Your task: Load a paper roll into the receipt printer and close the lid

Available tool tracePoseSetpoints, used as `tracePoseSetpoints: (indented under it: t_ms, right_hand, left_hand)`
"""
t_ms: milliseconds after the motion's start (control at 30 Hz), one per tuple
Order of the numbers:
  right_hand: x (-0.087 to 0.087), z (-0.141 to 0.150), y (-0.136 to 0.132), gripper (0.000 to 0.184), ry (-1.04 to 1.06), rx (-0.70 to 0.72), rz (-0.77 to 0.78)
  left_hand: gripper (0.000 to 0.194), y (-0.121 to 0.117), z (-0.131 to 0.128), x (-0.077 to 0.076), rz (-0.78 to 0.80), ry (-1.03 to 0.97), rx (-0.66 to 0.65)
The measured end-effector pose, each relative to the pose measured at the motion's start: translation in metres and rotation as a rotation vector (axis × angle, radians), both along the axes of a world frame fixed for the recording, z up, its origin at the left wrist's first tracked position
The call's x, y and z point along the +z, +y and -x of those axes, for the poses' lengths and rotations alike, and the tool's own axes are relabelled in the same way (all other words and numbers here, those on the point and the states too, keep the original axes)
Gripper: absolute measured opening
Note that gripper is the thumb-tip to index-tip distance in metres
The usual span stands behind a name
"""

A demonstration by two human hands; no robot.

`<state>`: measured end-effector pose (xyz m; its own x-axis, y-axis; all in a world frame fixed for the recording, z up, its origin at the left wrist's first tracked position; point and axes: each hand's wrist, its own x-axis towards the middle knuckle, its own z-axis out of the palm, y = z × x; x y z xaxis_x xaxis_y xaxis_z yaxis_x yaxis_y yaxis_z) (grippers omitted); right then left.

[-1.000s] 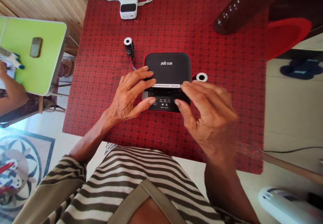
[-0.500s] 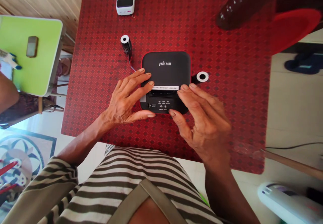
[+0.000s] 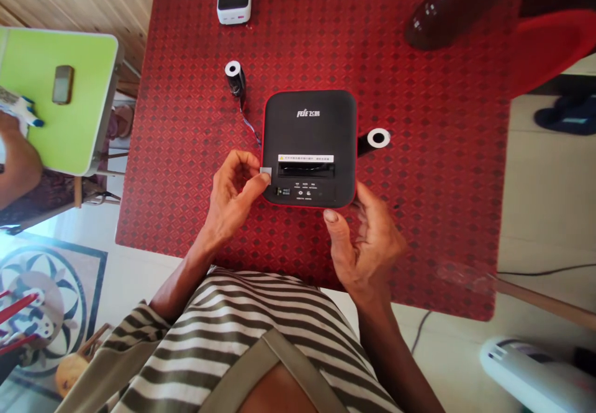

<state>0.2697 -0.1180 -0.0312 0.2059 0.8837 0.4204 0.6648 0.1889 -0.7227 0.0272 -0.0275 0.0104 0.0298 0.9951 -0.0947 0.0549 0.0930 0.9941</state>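
A square black receipt printer [image 3: 310,130] with a red rim lies on the table, its dark paper slot and small front icons facing up. My left hand [image 3: 236,192] pinches its left edge, thumb on the grey tab [image 3: 266,172] there and fingers curled at the side. At the lower right corner, my right hand [image 3: 367,236] has its index finger against the side. Its thumb stands apart, just off the front edge, and the other fingers are partly hidden. Close by stand a paper roll [image 3: 379,138] on the right and a black-wrapped paper roll [image 3: 234,77] at the upper left.
A white power bank [image 3: 234,3] with white cables is at the table's far edge. A dark ridged cylinder [image 3: 433,22] lies at the upper right. Left, a green table [image 3: 88,96] carries a phone [image 3: 63,84], with another person's arm [image 3: 21,155] beside it.
Both hands have come off the printer's top. The left drew back to its left edge, and the right moved down to the lower right corner, uncovering the label and slot.
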Motion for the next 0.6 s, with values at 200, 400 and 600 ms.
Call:
tracePoseSetpoints:
  t_ms: [200, 400, 600]
  right_hand:
    - [0.006, 0.004, 0.004, 0.051, 0.008, -0.017, -0.02]
    - [0.009, 0.003, 0.002, 0.052, -0.072, -0.019, -0.047]
    - [0.004, 0.0, 0.002, 0.058, -0.119, -0.026, -0.096]
  left_hand:
    - [0.027, 0.015, -0.001, 0.011, 0.073, -0.082, 0.0]
    - [0.027, 0.014, 0.0, 0.007, 0.093, -0.091, -0.028]
    - [0.029, 0.015, 0.001, 0.003, 0.1, -0.115, -0.037]
